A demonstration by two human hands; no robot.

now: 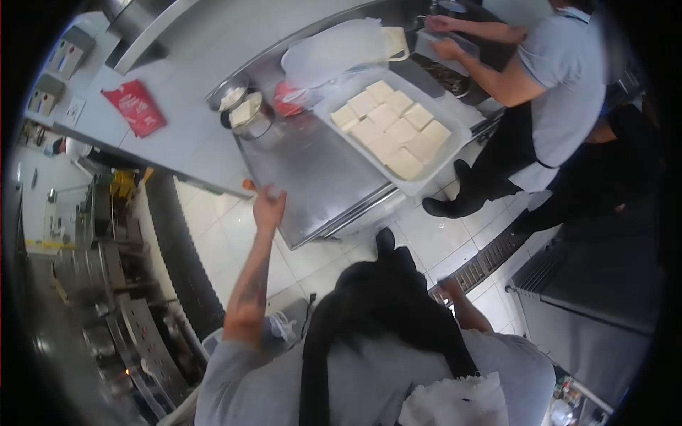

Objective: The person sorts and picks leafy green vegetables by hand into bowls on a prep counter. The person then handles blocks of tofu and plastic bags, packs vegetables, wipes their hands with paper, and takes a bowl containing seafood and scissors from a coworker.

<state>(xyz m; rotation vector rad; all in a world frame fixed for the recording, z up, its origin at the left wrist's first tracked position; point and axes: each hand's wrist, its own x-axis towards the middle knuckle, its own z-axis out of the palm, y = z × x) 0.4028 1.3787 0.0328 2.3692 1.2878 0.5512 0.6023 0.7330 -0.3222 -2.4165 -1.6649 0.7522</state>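
Note:
My left hand (269,207) reaches forward beside the near left corner of a steel table (309,181), fingers spread and nothing in them. A small orange thing (248,184) shows just beyond its fingertips; whether they touch I cannot tell. Low at my right side hangs my right hand (449,287), small and dark, its fingers not clear. On the table stands a white plastic tub (414,186) holding several pale, square slabs (383,116) that look like cheese or tofu. Left of it are a steel pot (253,128) with a pale block on top and a red bag (288,98).
A co-worker (561,78) stands at the far right, holding a clear container (433,46) near the sink area. Another person in dark clothes is behind. A red packet (135,108) lies on the white counter (188,92). A floor drain (483,263) crosses the tiles.

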